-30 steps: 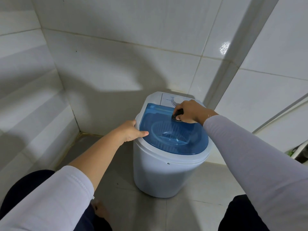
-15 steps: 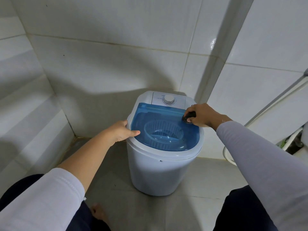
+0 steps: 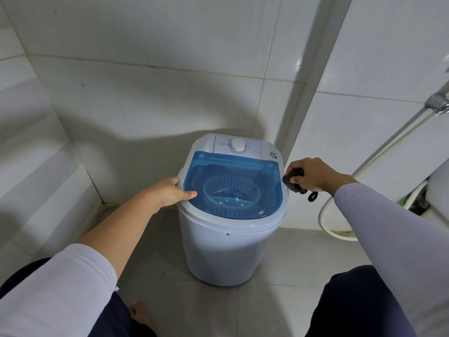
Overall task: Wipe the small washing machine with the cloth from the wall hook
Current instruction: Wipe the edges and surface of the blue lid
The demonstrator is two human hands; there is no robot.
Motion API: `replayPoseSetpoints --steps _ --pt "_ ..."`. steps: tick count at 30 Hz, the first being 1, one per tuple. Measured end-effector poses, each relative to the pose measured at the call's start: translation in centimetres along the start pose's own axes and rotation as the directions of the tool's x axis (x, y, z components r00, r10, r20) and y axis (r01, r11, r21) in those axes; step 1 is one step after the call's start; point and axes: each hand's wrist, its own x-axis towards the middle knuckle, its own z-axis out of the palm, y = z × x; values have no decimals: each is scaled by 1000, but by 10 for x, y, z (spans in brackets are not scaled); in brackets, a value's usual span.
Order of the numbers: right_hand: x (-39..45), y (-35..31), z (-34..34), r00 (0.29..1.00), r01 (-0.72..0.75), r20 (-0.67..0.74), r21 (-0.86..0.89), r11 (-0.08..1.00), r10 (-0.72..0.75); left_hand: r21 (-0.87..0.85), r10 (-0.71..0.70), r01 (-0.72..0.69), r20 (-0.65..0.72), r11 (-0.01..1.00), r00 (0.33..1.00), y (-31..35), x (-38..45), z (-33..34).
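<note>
The small white washing machine (image 3: 226,249) stands on the floor in a tiled corner, with a clear blue lid (image 3: 233,173) and a white dial (image 3: 238,145) at its back. My left hand (image 3: 170,190) grips the machine's left rim, thumb lying on the lid. My right hand (image 3: 313,175) is closed around a small bunched dark cloth (image 3: 291,182) pressed at the right rim of the machine. A dark loop of the cloth hangs below that hand.
White tiled walls close in behind and to the left. A white hose (image 3: 340,207) and a metal pipe fitting (image 3: 439,105) run down the right wall beside a white fixture (image 3: 437,198). My knees and a bare foot (image 3: 141,312) are at the bottom.
My right hand has slid the cloth from the back middle of the lid across to the right rim. The left hand has stayed on the left rim.
</note>
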Motion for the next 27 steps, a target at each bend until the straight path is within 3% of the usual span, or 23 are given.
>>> replayPoseSetpoints --steps 3,7,14,20,27 --pt "7 -17 -17 995 52 -81 -44 998 -56 -5 5 -5 -2 1000 1000 0 -2 -1" --pt "24 -80 -32 964 227 -139 -23 974 -228 -83 26 -24 21 996 999 -1 -9 0" --pt "46 -202 4 875 483 -14 -33 875 -483 -106 72 -66 55 992 996 -5 -23 1" --pt "53 -228 44 860 501 160 -97 860 -484 -109 80 -75 42 991 996 -10 -23 1" --pt "50 -211 56 872 461 210 -49 886 -442 -137 105 -96 60 986 993 -12 -22 0"
